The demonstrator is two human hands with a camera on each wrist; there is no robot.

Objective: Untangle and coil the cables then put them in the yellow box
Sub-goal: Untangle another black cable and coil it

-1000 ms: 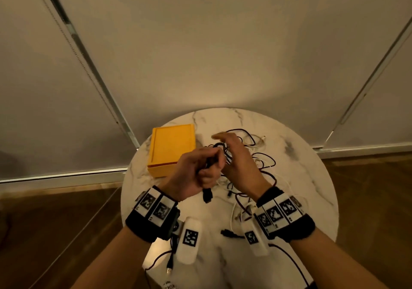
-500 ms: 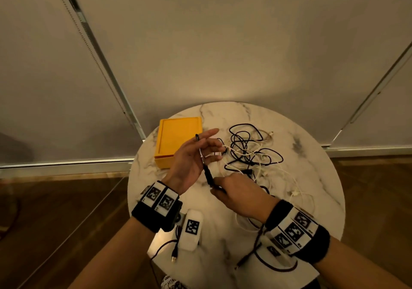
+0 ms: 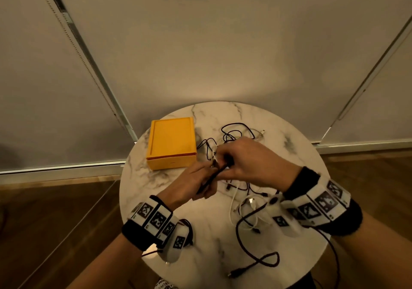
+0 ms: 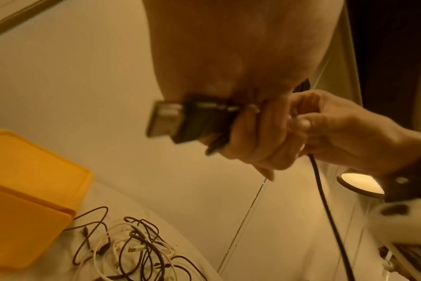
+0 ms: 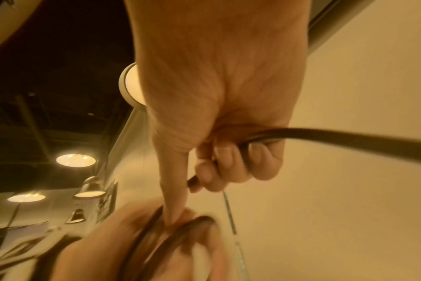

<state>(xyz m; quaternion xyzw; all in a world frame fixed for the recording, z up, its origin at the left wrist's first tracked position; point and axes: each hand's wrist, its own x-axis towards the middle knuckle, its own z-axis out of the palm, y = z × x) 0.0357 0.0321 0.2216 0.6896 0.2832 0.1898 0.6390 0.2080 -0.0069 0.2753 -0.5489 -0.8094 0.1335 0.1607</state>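
My left hand [image 3: 201, 180] grips loops of a black cable [image 3: 210, 178] above the round marble table [image 3: 301, 155]; the cable's USB plug [image 4: 166, 119] sticks out of its fist in the left wrist view. My right hand [image 3: 240, 161] meets it from the right and holds the same black cable [image 5: 324, 136] in curled fingers, thumb pressed toward the left hand. The cable's free end [image 3: 256, 264] trails to the table's near edge. A tangle of black and white cables [image 3: 236, 132] lies behind the hands. The yellow box [image 3: 170, 142] sits closed at the table's left.
White cables [image 3: 247, 208] lie loose under my right wrist. A wooden floor [image 3: 55, 210] surrounds the table, and a pale wall [image 3: 200, 43] with metal rails stands close behind it.
My right hand has come up from the near side to meet the left hand again. The left hand's fingers, spread half a second ago, have closed on the black cable.
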